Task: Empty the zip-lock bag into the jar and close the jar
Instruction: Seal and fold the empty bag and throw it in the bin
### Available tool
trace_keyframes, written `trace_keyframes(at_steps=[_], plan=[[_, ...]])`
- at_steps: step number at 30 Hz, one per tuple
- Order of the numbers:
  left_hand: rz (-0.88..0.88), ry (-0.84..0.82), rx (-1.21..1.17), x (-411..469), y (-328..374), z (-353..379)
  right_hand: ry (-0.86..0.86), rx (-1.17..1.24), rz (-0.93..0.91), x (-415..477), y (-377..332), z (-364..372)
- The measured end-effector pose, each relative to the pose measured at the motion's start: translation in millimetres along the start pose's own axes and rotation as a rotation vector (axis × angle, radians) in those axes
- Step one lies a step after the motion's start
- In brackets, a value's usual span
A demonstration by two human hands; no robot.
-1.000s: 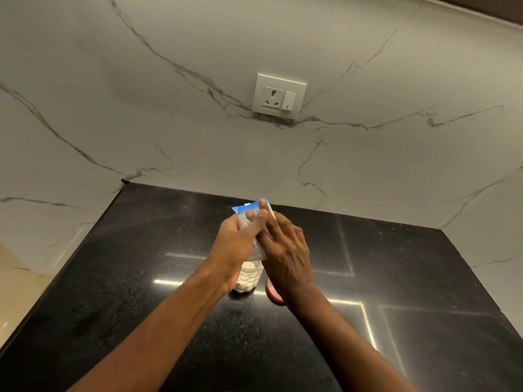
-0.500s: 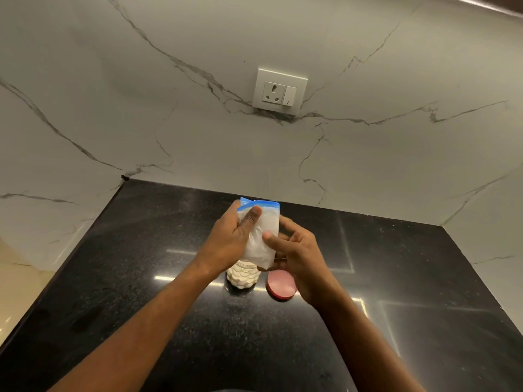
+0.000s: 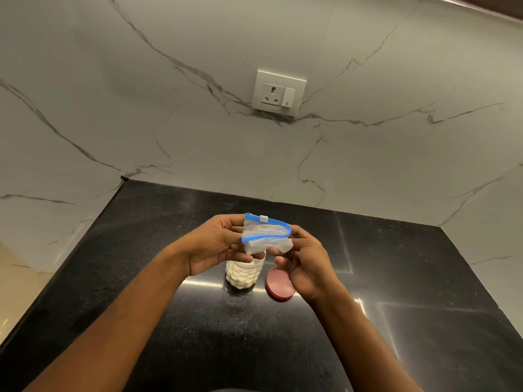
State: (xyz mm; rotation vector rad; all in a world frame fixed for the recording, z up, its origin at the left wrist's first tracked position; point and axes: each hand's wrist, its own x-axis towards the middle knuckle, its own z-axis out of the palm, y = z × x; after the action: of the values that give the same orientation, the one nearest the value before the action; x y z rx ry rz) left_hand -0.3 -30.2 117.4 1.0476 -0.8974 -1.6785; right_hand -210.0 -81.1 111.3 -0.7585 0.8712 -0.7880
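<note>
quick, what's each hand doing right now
Left hand: closed on the zip-lock bag, gripping its left edge above the jar.
Right hand: fingers pinching the bag's right side.

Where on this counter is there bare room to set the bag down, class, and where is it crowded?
Bare black counter lies between the jar and the left marble wall, and to the right of the red lid toward the right wall. The middle is crowded: the jar and lid stand close together under both hands, left hand and right hand, holding the zip-lock bag.

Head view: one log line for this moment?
left hand: holds bag | right hand: at bag | jar: open | lid: on counter
</note>
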Motion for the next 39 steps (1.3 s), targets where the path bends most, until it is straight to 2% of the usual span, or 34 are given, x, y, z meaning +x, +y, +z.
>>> trace_keyframes(at_steps=[3, 7, 9, 10, 11, 13, 15, 17, 18, 21, 23, 25, 30, 33, 35, 39], plan=[[0.0, 0.041, -0.025, 2.9, -4.2, 0.6, 0.084, 0.143, 0.059, 1.8, 6.8, 1.5], [-0.024, -0.058, -0.067, 0.8, -6.8, -0.6, 0.164, 0.195, 0.073, 2.5, 8.5, 1.9], [0.028, -0.139, 0.001, -0.9, -9.1, 0.9, 0.186, 0.207, 0.083, 2.1, 6.9, 1.1], [0.075, -0.149, 0.108, -0.4, -11.2, 2.9, 0.189, 0.222, 0.088, 2.3, 6.0, 0.5], [0.134, -0.122, 0.247, 0.7, -13.8, 5.8, 0.188, 0.237, 0.095, 2.6, 5.4, -0.5], [0.256, 0.04, 0.499, 4.0, -16.4, 13.1, 0.142, 0.248, 0.098, 0.6, 4.6, -0.4], [0.34, 0.209, 0.597, 5.9, -17.1, 17.0, 0.054, 0.264, 0.079, -2.1, 3.9, -3.5], [0.349, 0.287, 0.573, 6.0, -17.9, 16.2, -0.075, 0.242, 0.032, -5.3, 2.7, -11.9], [0.347, 0.292, 0.541, 5.7, -19.2, 14.8, -0.136, 0.129, -0.018, -7.5, 1.6, -15.8], [0.338, 0.256, 0.462, 4.6, -24.7, 13.6, -0.164, -0.497, -0.264, -10.5, 4.1, -21.3], [0.318, 0.229, 0.413, 3.3, -28.3, 16.2, -0.14, -0.667, -0.381, -9.1, 9.6, -20.3], [0.283, 0.241, 0.378, 1.1, -30.4, 20.1, -0.129, -0.62, -0.417, -10.5, 12.5, -19.0], [0.229, 0.281, 0.205, -5.8, -35.4, 27.8, -0.112, -0.331, -0.318, -13.2, 18.4, -14.7], [0.226, 0.355, 0.147, -13.2, -44.1, 30.6, -0.092, -0.24, -0.282, -14.8, 28.7, -5.9], [0.232, 0.429, 0.192, -19.6, -53.7, 30.8, -0.083, -0.287, -0.311, -14.7, 38.8, -3.1], [0.232, 0.628, 0.223, -37.9, -69.4, 24.4, -0.117, -0.553, -0.428, -14.5, 63.5, -0.2]])
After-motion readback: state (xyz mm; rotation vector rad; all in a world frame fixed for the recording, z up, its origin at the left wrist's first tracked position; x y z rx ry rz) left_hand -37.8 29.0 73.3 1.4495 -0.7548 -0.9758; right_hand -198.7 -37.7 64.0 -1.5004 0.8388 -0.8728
